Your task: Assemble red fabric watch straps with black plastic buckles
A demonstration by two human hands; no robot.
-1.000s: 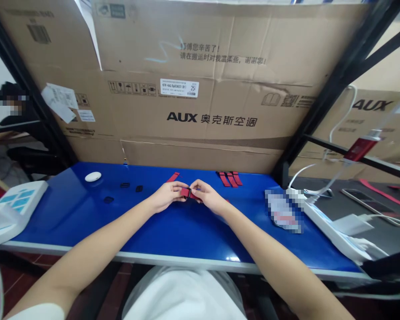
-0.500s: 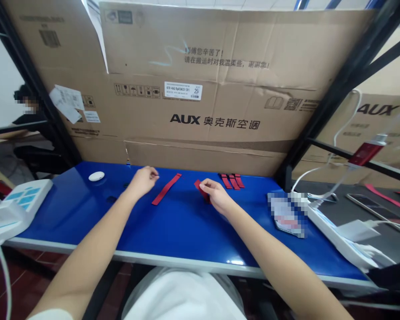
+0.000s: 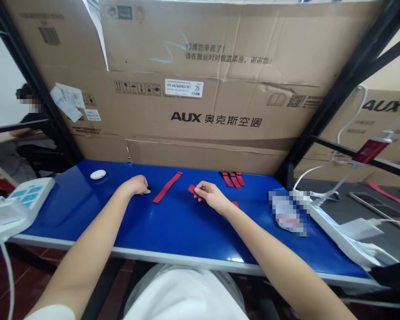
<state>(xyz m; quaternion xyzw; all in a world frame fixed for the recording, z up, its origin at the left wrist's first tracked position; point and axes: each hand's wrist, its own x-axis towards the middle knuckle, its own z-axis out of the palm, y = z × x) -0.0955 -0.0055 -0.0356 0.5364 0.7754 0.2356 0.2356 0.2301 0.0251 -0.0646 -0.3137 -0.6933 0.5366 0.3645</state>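
My right hand [image 3: 209, 193] is closed in a pinch on one end of a red fabric strap [image 3: 192, 190] above the blue table. A red strap end [image 3: 235, 204] also shows past the wrist; whether it belongs to the same strap is hidden by the hand. My left hand [image 3: 136, 185] has its fingers pinched together, with a small black piece [image 3: 149, 190] at their tips, its exact kind too small to tell. Between the hands a flat red strap [image 3: 167, 187] lies slantwise. Several short red straps with black fittings [image 3: 232, 179] lie side by side at the back right.
A white oval object [image 3: 98, 174] lies back left. A white device [image 3: 30, 200] is at the left edge. A phone-like object, blurred [image 3: 288, 213], and a white power strip [image 3: 340, 238] with cables lie right. Cardboard [image 3: 200, 151] walls the back. A person [image 3: 33, 111] sits far left.
My left hand has moved left and down, and a black piece now shows at its fingertips. My right hand has shifted slightly left with the red strap.
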